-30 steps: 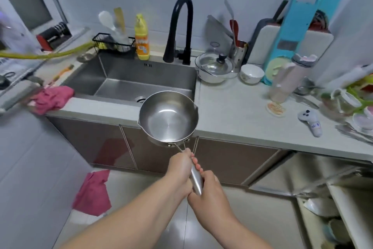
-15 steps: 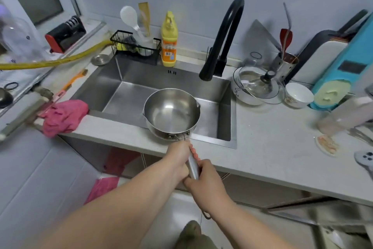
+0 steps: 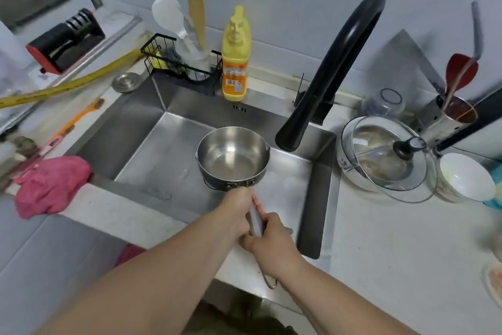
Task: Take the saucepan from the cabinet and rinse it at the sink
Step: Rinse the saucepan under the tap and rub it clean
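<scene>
Hands (image 3: 239, 205) (image 3: 271, 243) clasp saucepan (image 3: 233, 156) handle over sink (image 3: 146, 139).

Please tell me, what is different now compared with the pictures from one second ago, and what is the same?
The saucepan moved forward, from in front of the counter edge to over the sink basin, just left of the black faucet spout. The person also came closer to the sink. Unchanged: the left hand and right hand keep gripping the handle, the pan looks empty, and no water is visibly running.

Silver saucepan (image 3: 233, 156), black faucet (image 3: 330, 73), yellow-orange bottle (image 3: 235, 57), pink cloth (image 3: 49, 186).
</scene>
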